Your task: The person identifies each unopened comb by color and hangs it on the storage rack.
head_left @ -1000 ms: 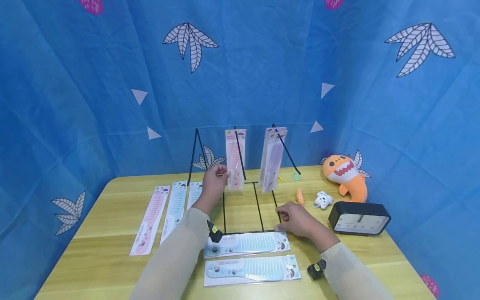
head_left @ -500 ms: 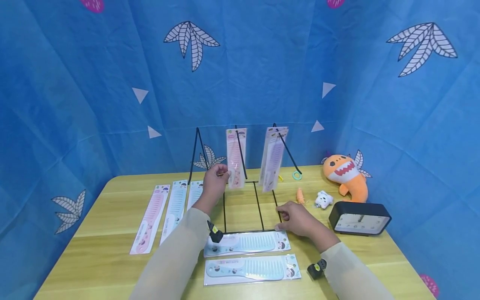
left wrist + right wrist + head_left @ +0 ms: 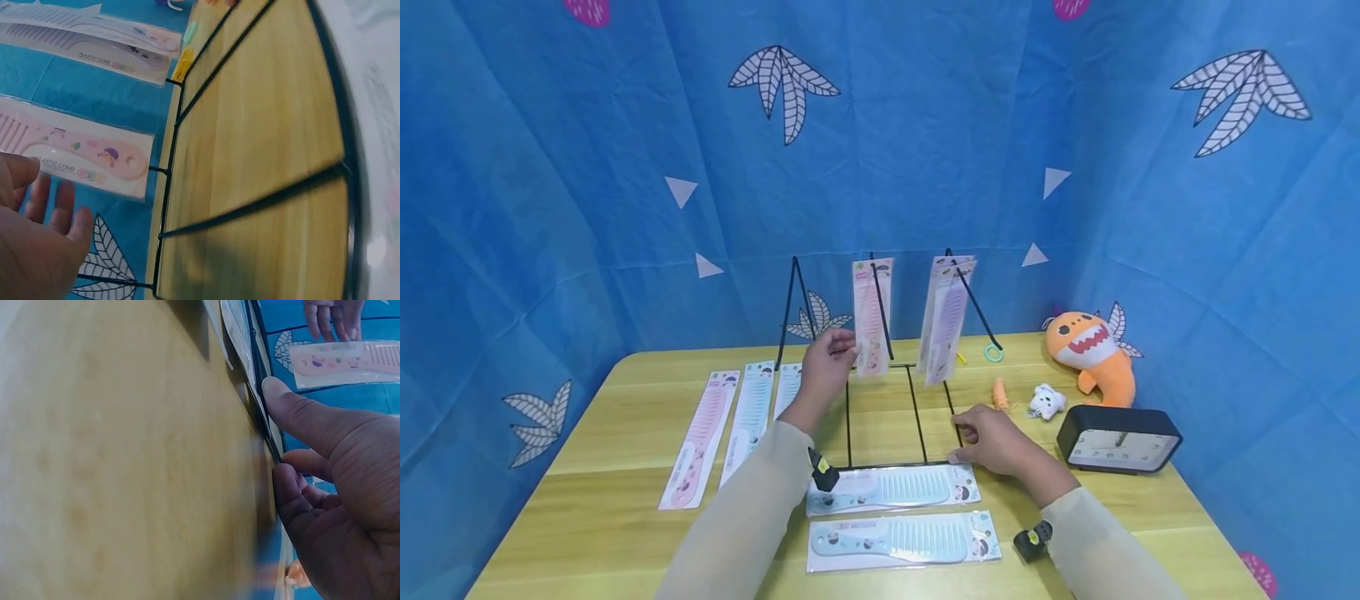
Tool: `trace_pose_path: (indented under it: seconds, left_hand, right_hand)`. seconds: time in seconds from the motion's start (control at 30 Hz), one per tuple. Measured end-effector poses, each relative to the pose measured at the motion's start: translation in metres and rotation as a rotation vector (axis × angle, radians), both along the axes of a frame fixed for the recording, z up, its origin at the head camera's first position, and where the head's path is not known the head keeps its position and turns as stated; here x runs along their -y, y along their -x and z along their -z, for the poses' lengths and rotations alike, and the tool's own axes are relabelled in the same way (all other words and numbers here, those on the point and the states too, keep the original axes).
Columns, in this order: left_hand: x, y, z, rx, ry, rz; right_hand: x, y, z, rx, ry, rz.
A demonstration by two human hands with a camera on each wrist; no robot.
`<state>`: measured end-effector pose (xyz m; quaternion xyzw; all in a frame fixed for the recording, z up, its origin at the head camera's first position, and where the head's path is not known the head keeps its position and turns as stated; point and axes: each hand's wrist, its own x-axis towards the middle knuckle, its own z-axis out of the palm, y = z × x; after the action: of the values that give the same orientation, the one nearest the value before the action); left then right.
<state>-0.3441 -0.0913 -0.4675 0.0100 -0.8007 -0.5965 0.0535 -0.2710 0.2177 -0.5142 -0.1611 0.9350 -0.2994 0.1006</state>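
A pink plastic comb in a clear packet [image 3: 871,321] hangs upright from the middle arm of a black wire display rack [image 3: 915,408]. My left hand [image 3: 829,362] is at the packet's lower left edge. In the left wrist view its thumb overlaps that edge, while the other fingers stretch out loosely beside it. My right hand [image 3: 996,439] holds the rack's base at the front right corner, thumb and curled index finger on the wire [image 3: 273,447]. Packaged purple combs [image 3: 949,321] hang on the rack's right arm. The left arm [image 3: 788,304] carries no packet.
Two packaged blue combs [image 3: 904,537] lie before the rack. Left of it lie a packaged pink comb [image 3: 698,442] and blue ones [image 3: 752,408], one partly behind my left arm. To the right are a black clock [image 3: 1120,437], an orange shark plush [image 3: 1090,354] and small toys [image 3: 1047,400].
My left hand has drawn back very slightly to the left at the pink comb's packet. The right hand stays on the rack's corner, and the hanging packets keep their places.
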Motion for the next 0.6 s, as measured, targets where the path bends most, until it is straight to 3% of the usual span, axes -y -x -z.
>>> trace_pose_path:
  seconds: [0.27, 0.47, 0.6]
  left_hand:
    - [0.031, -0.028, -0.013, 0.045, 0.213, 0.013]
    - [0.084, -0.050, -0.018, 0.167, 0.514, 0.009]
    - [0.129, -0.064, -0.011, 0.251, 0.616, -0.047]
  right_hand:
    - [0.000, 0.001, -0.001, -0.011, 0.003, -0.001]
    - [0.000, 0.001, -0.001, -0.006, 0.012, -0.001]
    - [0.000, 0.000, 0.000, 0.002, 0.017, 0.006]
